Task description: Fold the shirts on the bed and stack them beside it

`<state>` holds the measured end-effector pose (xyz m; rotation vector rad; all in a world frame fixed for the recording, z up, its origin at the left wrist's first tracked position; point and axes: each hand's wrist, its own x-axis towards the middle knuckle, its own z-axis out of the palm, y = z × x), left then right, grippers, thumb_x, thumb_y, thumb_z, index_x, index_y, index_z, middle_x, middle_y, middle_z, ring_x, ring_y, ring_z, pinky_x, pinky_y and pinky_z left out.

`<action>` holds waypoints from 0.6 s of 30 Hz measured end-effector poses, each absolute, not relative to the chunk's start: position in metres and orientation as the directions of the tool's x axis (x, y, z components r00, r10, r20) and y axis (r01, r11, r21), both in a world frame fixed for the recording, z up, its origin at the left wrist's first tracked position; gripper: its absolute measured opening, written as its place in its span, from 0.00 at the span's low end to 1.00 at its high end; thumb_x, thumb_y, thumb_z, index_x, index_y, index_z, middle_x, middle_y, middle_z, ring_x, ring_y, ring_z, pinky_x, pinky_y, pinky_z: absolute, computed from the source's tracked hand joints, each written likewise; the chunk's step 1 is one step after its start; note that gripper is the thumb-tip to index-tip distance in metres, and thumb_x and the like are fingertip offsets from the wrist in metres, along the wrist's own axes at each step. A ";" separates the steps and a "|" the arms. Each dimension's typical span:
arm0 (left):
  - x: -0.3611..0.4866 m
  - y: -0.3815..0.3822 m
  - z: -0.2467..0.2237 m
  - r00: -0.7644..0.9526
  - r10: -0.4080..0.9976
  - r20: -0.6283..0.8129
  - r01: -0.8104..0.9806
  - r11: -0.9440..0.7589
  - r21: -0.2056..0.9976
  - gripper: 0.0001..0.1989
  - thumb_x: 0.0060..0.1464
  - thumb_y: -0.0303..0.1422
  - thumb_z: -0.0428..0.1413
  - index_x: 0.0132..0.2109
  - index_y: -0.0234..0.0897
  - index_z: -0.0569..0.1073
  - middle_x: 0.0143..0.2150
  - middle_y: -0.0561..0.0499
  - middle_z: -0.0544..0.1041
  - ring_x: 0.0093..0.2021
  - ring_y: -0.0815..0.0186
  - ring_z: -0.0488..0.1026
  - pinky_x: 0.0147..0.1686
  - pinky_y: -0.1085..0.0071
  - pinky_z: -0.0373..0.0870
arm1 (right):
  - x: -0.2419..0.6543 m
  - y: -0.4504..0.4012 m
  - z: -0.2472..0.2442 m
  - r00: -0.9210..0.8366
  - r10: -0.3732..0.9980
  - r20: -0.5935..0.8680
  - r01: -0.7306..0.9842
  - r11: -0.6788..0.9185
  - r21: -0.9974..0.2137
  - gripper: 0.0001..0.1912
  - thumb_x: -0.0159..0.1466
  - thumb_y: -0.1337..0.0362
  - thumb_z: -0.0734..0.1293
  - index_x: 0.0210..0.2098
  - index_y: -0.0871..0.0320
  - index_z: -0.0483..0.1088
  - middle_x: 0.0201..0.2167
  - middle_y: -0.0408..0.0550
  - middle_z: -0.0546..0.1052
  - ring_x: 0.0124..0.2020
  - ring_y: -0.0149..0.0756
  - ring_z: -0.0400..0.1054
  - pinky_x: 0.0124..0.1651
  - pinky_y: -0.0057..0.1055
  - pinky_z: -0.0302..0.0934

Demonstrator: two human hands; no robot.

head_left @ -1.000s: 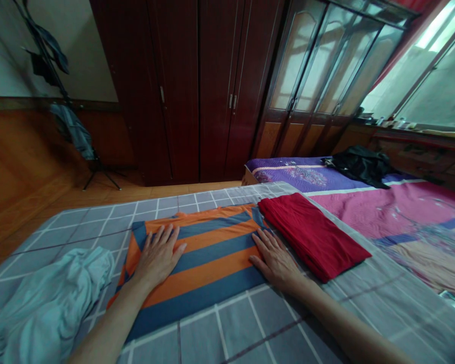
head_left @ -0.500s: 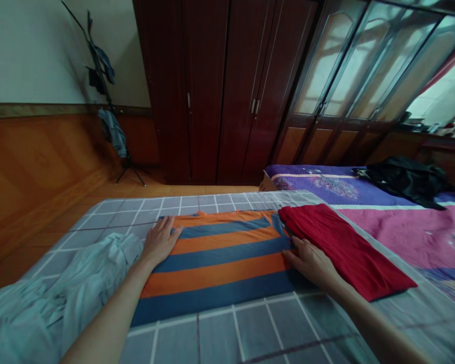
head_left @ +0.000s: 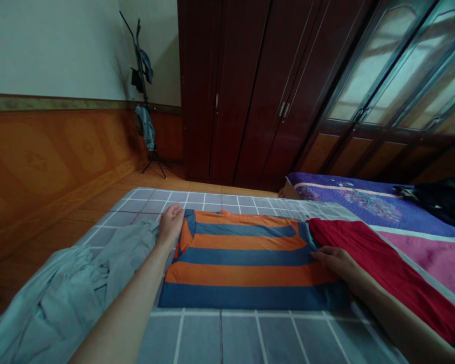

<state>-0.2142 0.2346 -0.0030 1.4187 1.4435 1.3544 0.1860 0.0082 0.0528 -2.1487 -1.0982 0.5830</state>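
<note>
An orange and blue striped T-shirt (head_left: 235,255) lies spread on a grey checked bed sheet (head_left: 238,333), its collar at the far side. My left hand (head_left: 170,223) is closed at the far left sleeve corner, with the fingers curled over the cloth. At the right sleeve, my right hand (head_left: 339,262) pinches the edge between thumb and fingers. Beside that hand lies a folded red garment (head_left: 379,263). A crumpled pale grey-green cloth (head_left: 72,288) rests left of the shirt, partly behind my left forearm.
Beyond the bed's far edge stands a dark red wardrobe (head_left: 246,91). A coat rack (head_left: 142,86) with hanging items is at the back left. To the right, a second bed with a purple and pink cover (head_left: 349,197) carries a black garment (head_left: 440,199).
Both hands lay with extended fingers on the shirt; now they have closed at its sleeves. The left sleeve shows more fully. The view has turned left, shifting everything rightward.
</note>
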 end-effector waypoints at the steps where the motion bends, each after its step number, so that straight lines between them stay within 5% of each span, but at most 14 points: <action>1: -0.214 0.234 -0.002 -0.173 0.968 0.183 0.228 -0.142 0.963 0.17 0.54 0.32 0.52 0.50 0.31 0.70 0.46 0.42 0.77 0.46 0.61 0.75 0.44 0.70 0.71 | 0.185 0.008 0.056 0.549 0.825 -0.134 0.499 -0.452 -0.739 0.10 0.48 0.57 0.69 0.19 0.58 0.71 0.17 0.49 0.74 0.21 0.38 0.69 0.22 0.30 0.60; 6: -0.216 0.232 0.001 -0.202 0.964 0.172 0.170 -0.138 0.976 0.16 0.50 0.30 0.53 0.48 0.31 0.72 0.41 0.44 0.78 0.42 0.61 0.76 0.42 0.70 0.71 | 0.182 0.005 0.062 0.445 0.767 -0.462 0.019 -0.524 -0.852 0.13 0.49 0.58 0.71 0.33 0.57 0.75 0.31 0.56 0.80 0.35 0.49 0.75 0.38 0.38 0.68; 11: -0.217 0.233 0.001 -0.203 0.966 0.159 0.145 -0.131 0.981 0.17 0.49 0.30 0.54 0.48 0.32 0.72 0.38 0.45 0.78 0.39 0.61 0.76 0.39 0.70 0.71 | 0.179 0.004 0.070 0.247 0.663 -0.707 -0.328 -0.629 -0.705 0.21 0.53 0.59 0.70 0.45 0.58 0.73 0.39 0.58 0.79 0.43 0.52 0.74 0.46 0.43 0.68; 18: -0.219 0.233 0.002 -0.184 0.978 0.101 0.087 -0.086 0.992 0.17 0.49 0.30 0.56 0.47 0.32 0.71 0.34 0.47 0.77 0.35 0.64 0.75 0.33 0.73 0.70 | 0.168 0.004 0.072 0.211 0.652 -0.728 -0.534 -0.548 -0.644 0.17 0.57 0.63 0.66 0.46 0.57 0.72 0.46 0.60 0.76 0.48 0.49 0.71 0.51 0.40 0.65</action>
